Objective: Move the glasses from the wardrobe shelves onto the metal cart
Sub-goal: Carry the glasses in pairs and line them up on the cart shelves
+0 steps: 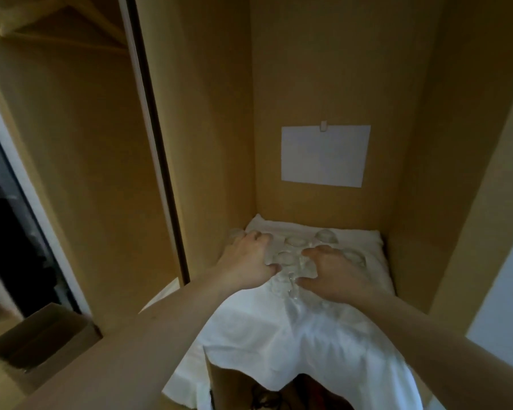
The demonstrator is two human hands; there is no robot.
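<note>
Several clear glasses (293, 242) stand upside down on a white cloth (264, 327) that covers a wardrobe shelf. My left hand (246, 258) reaches over the left side of the cluster, its fingers curled round a glass there. My right hand (335, 273) comes in from the right, thumb and fingers curled round a glass near the middle of the group. One glass (326, 236) stands free at the back. The metal cart is not in view.
The shelf sits in a narrow wooden compartment with side walls close on both sides. A white sheet of paper (325, 155) is clipped to the back panel. A sliding door edge (157, 143) runs down the left. An open cardboard box (45, 341) lies lower left.
</note>
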